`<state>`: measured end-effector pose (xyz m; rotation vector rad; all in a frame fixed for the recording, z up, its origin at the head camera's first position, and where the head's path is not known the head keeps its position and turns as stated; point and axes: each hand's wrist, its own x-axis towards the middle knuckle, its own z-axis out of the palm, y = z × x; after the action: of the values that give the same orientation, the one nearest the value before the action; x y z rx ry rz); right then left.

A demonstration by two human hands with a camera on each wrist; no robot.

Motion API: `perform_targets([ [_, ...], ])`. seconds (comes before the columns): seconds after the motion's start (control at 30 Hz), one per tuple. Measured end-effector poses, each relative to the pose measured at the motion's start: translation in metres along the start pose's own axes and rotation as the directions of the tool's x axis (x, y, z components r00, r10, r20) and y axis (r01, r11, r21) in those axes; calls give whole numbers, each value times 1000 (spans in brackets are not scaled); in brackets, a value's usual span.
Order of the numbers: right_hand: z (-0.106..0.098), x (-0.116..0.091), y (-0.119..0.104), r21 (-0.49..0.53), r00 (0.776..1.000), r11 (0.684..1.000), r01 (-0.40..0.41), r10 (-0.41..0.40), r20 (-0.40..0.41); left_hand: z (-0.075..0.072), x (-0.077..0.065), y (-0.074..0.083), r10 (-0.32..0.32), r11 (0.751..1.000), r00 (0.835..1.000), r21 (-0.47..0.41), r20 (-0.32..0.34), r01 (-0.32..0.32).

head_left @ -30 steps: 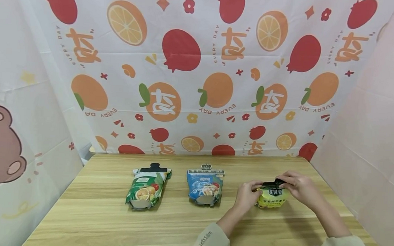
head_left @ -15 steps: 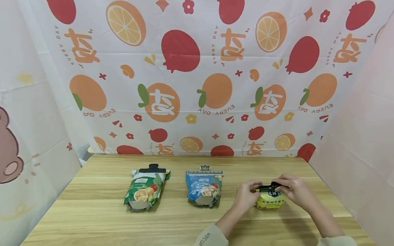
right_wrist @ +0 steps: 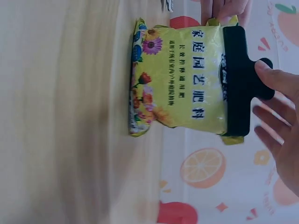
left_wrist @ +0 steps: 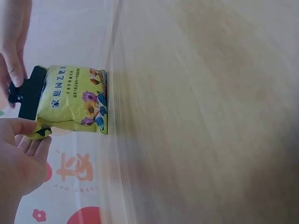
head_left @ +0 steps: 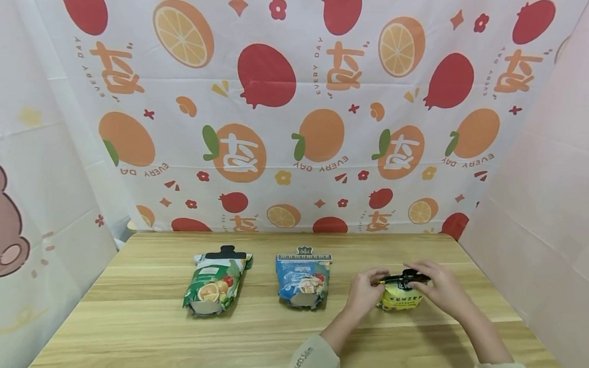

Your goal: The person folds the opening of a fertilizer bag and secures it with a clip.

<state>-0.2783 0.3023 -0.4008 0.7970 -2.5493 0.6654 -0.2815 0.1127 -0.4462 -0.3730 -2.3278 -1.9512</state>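
A small yellow bag of garden fertilizer (right_wrist: 187, 79), printed with flowers, stands upright on the table at the right in the head view. Across its top lies a black bag clip (right_wrist: 237, 79), covering part of the dark label. My right hand (head_left: 442, 286) pinches the clip's rounded handle, thumb on the near side and fingers behind. My left hand (head_left: 365, 292) pinches the bag's top corner beside the clip's end, as the left wrist view shows. The clip's far side is hidden.
On the wooden table (head_left: 244, 344) a green bag (head_left: 214, 286) with a black clip lies at left. A blue bag (head_left: 302, 283) with a piano-pattern clip lies mid-table. A fruit-print cloth (head_left: 272, 132) hangs behind, and pale cloths close both sides.
The black clip has come down across the yellow bag's top and now covers more of its dark label. Both hands stay at the bag. The head view has shifted slightly.
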Motion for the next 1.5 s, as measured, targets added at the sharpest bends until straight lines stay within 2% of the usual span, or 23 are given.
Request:
perform_targets([
  [0.07,0,-6,1,80,993,989,-122,122,6,0,0,1,0,1000,1000,-6,1,0],
  [0.1,-1,-9,2,134,982,973,-190,190,15,1,-1,1,-3,1000,1000,-7,3,3],
  [0.17,-1,-17,4,248,946,914,-321,319,50,1,-1,1,-1,1000,1000,-5,-3,1],
  [0.23,1,-25,7,336,902,838,-429,417,112,2,-1,1,0,1000,1000,6,-20,0],
  [0.33,8,-34,10,415,842,734,-538,493,218,3,-2,0,-6,1000,999,19,-51,7],
  [0.4,15,-39,11,423,819,702,-573,514,256,4,-3,0,-24,1000,998,10,-65,25],
  [0.43,18,-40,11,415,811,697,-585,521,267,4,-3,0,-33,999,997,-5,-67,32],
  [0.6,29,-41,9,380,824,731,-567,508,252,3,-7,0,-124,988,992,-96,-25,121],
  [0.67,32,-40,8,380,831,739,-556,498,247,3,-9,0,-158,982,987,-103,-8,157],
  [0.73,33,-38,7,381,829,737,-559,505,239,2,-11,-1,-181,978,983,-105,5,181],
  [0.9,35,-36,4,366,819,734,-573,526,227,6,-11,-2,-183,979,983,-96,3,182],
  [1.03,37,-33,3,376,814,723,-580,537,223,9,-10,-4,-196,978,980,-77,-27,193],
  [1.27,41,-30,3,364,807,722,-588,552,210,10,-8,-8,-183,978,983,-106,-33,178],
  [1.4,43,-29,4,349,806,728,-589,557,199,10,-8,-9,-175,982,984,-67,-14,174],
  [1.5,45,-27,4,344,811,736,-583,551,195,10,-8,-10,-168,986,986,2,3,168],
])
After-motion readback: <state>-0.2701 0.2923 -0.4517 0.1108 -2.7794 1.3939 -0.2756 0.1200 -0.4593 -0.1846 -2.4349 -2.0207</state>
